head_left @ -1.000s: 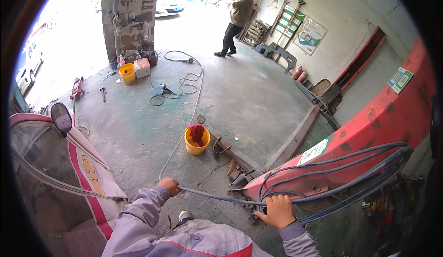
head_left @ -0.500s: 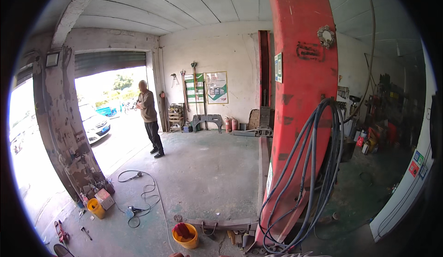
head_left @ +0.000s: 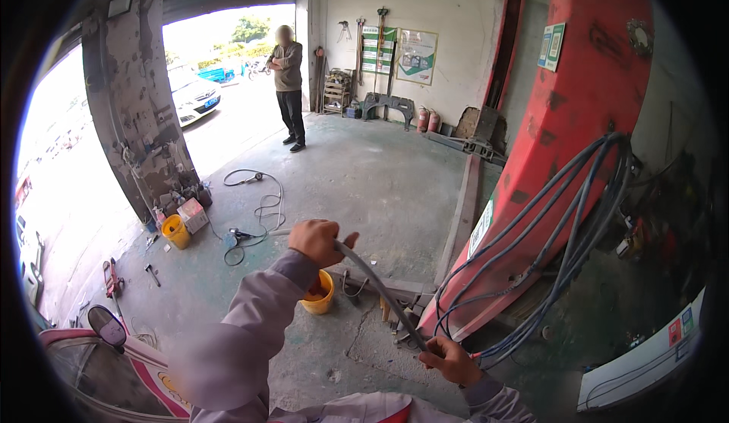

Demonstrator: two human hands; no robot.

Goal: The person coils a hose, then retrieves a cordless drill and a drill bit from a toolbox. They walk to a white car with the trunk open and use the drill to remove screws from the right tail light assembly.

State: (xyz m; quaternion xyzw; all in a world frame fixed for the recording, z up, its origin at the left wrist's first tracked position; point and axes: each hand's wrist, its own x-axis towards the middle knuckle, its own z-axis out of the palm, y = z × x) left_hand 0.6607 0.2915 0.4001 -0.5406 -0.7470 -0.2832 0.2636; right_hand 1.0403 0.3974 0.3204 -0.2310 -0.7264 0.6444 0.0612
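A grey hose (head_left: pixel 383 290) runs in a gentle curve between my two hands, held up off the floor. My left hand (head_left: pixel 315 242) is closed round its upper part, with the thumb pointing right. Lower and to the right, my right hand (head_left: pixel 453 360) grips the hose with the fingers curled. Beneath my left hand stands a yellow bucket (head_left: pixel 323 301) with something dark red in it, partly covered by my sleeve. Just beyond my right hand, a bundle of dark hoses (head_left: pixel 562 214) hangs on a red post (head_left: pixel 566 112).
A person (head_left: pixel 288 81) with folded arms stands near the open doorway. On the floor lie a corded tool (head_left: pixel 239 234) and a looped cable (head_left: pixel 262 214). Another yellow bucket (head_left: pixel 176 232) stands beside a box (head_left: pixel 194 214) at the left pillar. A mirror (head_left: pixel 106 324) rises at lower left.
Both my hands have come into view, holding the grey hose. The view has tilted down and turned left, so the red post now sits farther right.
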